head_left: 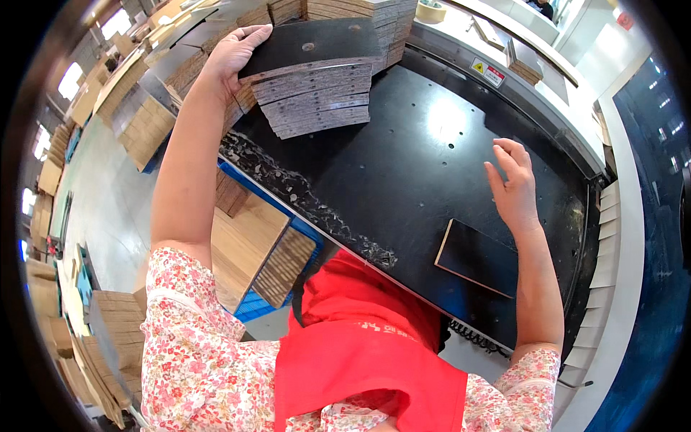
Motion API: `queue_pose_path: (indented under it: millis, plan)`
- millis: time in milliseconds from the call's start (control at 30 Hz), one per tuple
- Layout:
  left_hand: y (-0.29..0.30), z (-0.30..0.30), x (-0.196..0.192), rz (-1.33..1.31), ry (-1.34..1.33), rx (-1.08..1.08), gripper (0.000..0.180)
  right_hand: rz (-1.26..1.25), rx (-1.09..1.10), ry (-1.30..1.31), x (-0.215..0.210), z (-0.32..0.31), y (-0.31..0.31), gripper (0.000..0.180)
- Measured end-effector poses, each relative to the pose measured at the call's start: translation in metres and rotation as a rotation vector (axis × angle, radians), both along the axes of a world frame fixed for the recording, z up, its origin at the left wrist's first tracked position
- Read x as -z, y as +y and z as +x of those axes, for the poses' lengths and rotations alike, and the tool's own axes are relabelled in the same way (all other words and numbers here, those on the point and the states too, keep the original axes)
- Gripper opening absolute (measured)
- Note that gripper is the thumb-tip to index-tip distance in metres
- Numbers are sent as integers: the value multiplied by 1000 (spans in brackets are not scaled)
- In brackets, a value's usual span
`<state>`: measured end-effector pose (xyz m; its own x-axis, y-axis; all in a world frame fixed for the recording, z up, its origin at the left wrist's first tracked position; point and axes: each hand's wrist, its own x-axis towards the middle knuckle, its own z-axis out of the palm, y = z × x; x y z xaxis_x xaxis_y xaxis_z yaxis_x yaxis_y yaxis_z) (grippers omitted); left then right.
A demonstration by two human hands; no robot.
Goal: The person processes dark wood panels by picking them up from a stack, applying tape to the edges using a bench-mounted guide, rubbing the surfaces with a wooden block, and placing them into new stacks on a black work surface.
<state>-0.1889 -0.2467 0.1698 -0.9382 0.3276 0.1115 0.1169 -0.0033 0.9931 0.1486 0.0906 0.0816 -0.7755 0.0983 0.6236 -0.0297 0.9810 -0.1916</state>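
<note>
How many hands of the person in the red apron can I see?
2. The left hand is at the left end of the dark top board of a stack; the right hand is over the black table, fingers apart. Neither is fully hidden.

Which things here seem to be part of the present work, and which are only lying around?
Probably in the work:
- left hand, against the dark-topped board stack
- right hand, over the black worktop
- single dark board

Apparently just lying about:
- loose debris
- yellowish roll
- wood-toned boards beside the worktop
</note>
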Motion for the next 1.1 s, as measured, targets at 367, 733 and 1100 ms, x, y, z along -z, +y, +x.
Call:
queue_pose_path:
  millis: [367,733,1100]
  plan:
    - [-9,-57,16,-707,500,-55,79,-116,211,33,22,55,31,27]
    - [8,-29,-8,-868,585,404,97,-521,588,187,89,118,67,20]
    - [24,-16,-6,-841,586,357,90,-554,504,271,99,128,84,19]
